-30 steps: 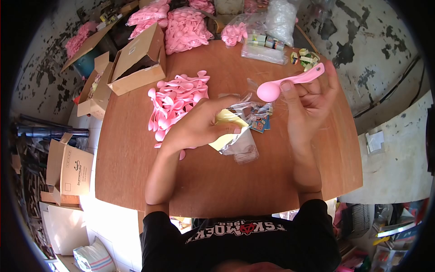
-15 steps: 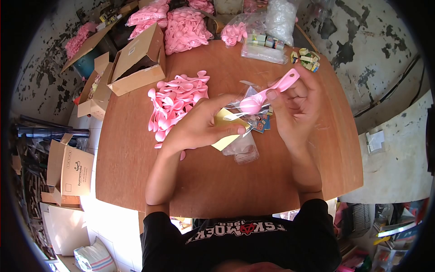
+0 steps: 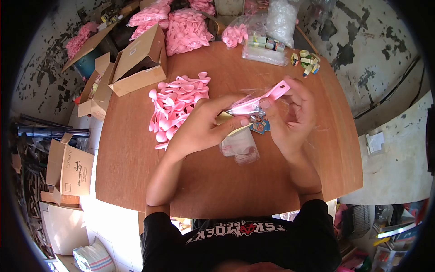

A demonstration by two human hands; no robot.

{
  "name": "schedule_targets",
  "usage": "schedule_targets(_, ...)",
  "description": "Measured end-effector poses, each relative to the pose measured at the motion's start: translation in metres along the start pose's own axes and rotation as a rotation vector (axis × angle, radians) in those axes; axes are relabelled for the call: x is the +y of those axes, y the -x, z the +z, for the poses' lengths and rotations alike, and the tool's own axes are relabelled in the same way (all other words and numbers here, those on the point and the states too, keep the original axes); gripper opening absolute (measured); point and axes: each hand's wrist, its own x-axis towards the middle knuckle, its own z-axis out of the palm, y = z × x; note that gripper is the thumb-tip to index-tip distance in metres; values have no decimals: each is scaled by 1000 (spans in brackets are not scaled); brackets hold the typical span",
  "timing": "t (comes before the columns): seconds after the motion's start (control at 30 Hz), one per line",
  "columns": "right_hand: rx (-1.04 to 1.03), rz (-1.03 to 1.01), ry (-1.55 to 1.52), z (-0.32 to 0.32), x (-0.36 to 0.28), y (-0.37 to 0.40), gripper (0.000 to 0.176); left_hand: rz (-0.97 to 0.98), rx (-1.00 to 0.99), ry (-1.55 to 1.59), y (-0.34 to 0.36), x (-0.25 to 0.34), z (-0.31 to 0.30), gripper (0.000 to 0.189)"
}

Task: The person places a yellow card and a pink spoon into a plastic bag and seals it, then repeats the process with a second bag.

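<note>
My left hand (image 3: 195, 127) pinches a small clear plastic bag (image 3: 250, 96) together with a yellow card (image 3: 241, 130). A pink plastic spoon (image 3: 277, 90) is held near its handle by the thumb and fingers of my right hand (image 3: 292, 120). The spoon's bowl end lies at the bag, seemingly inside it, while its holed handle end sticks out to the upper right. Beneath my hands, more clear bags (image 3: 240, 147) and blue printed cards (image 3: 260, 125) rest on the table. Left of my left hand is a pile of pink spoons (image 3: 179, 102).
On the wooden table (image 3: 217, 190), an open cardboard box (image 3: 140, 59) stands at the back left. Bulging bags of pink spoons (image 3: 188, 31) and a clear bag with small packs (image 3: 265, 50) line the back. Small rolled cards (image 3: 309, 61) lie at the back right.
The spoon has moved left and slightly down relative to the bag, with its bowl end deeper in the plastic. My right hand has shifted a little left. The yellow card has tilted and shows less.
</note>
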Motion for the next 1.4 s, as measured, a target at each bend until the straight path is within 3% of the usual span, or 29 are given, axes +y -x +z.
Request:
schedule_targets(0.07, 26, 3, 30, 0, -1, -1, 42, -77, 22, 11, 0, 1, 0, 36)
schedule_targets(0.13, -53, -114, 109, -3, 2, -4, 27, 65, 84, 4, 1, -6, 2, 36)
schedule_targets(0.23, -97, -113, 186, -3, -5, -6, 19, 98, 112, 9, 1, -6, 2, 35)
schedule_targets(0.33, -133, -115, 209, -5, -9, -9, 17, -5, 105, 33, 2, 7, 3, 34)
schedule_targets(0.43, -140, -106, 211, -6, -9, -10, 17, 89, 81, -31, 2, 1, 5, 37)
schedule_targets(0.57, -127, -83, 192, -9, -5, -10, 18, 9, 53, -11, 3, 4, 5, 37)
schedule_targets(0.67, -110, -28, 101, -9, -10, -13, 20, 49, 55, -33, 3, 0, 5, 39)
schedule_targets(0.73, -92, 259, -35, -7, -19, -15, 22, 122, 111, -4, 2, -4, 7, 41)
schedule_targets(0.87, -93, 338, -129, -9, -18, -17, 19, 189, 107, -42, 2, -4, 6, 47)
schedule_targets(0.93, -200, -17, 169, -14, -11, -19, 17, 136, 18, -135, 6, 3, 3, 53)
schedule_targets(1.07, -256, 39, 275, -14, -16, -15, 16, 74, -15, -164, 8, 6, 5, 55)
schedule_targets(1.27, -281, -71, 454, -15, -18, -17, 15, 110, -35, -270, 10, 5, 5, 55)
schedule_targets(1.4, -311, -74, 494, -15, -14, -14, 12, 27, -82, -355, 10, 8, 4, 56)
